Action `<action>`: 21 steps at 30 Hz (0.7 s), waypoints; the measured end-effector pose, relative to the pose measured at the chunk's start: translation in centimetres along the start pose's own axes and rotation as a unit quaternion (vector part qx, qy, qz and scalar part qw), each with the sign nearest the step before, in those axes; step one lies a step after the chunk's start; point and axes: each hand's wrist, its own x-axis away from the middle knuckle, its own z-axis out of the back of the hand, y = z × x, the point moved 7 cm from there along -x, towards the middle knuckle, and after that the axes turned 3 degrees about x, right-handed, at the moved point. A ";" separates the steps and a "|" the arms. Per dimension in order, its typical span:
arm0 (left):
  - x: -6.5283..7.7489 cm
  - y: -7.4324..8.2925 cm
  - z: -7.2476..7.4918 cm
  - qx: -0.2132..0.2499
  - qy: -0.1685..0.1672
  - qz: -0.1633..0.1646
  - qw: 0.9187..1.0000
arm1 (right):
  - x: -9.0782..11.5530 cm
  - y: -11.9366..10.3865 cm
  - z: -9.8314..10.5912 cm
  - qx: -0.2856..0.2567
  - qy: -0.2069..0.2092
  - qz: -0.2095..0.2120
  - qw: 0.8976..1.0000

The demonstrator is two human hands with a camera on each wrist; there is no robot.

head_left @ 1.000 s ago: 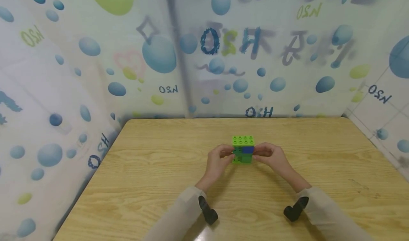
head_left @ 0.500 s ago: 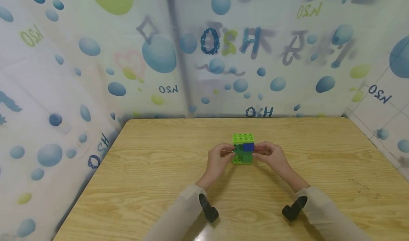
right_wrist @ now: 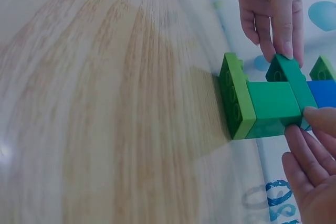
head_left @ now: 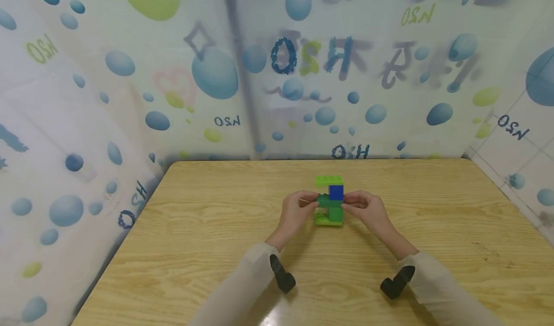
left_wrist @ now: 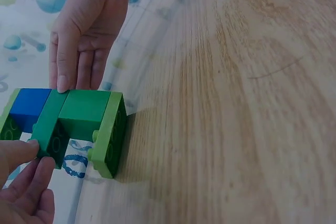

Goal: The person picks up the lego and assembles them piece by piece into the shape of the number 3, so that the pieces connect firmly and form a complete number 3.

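Observation:
A stack of toy building bricks stands between the two hands. Seen from the head, a lime plate (head_left: 328, 180) tops it, then a blue brick (head_left: 336, 192), a dark green brick (head_left: 323, 201), a green brick (head_left: 335, 212) and a lower lime plate (head_left: 329, 223). Gaps open on the stack's left side. My left hand (head_left: 293, 218) pinches the left end of the dark green brick between thumb and fingers. At its other end, my right hand (head_left: 371, 212) pinches the same brick. Whether the lower plate touches the table cannot be told.
The wooden table (head_left: 195, 230) spreads around both hands. A patterned curtain (head_left: 303, 114) hangs behind its far edge and along the sides. Black wrist mounts (head_left: 283, 277) sit on both sleeves.
The stack has tilted, its top going away from me. The upper plate's studs show less now, while the front faces show more. Both hands keep their pinch.

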 end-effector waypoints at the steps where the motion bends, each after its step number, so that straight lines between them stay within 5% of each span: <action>1: -0.1 0.0 0.0 0.000 0.000 -0.001 1.000 | 0.0 0.0 0.0 0.004 0.002 0.000 1.000; 21: -0.3 -0.7 0.3 -0.009 0.007 0.018 1.000 | -0.4 0.8 -0.5 0.042 0.009 -0.011 0.999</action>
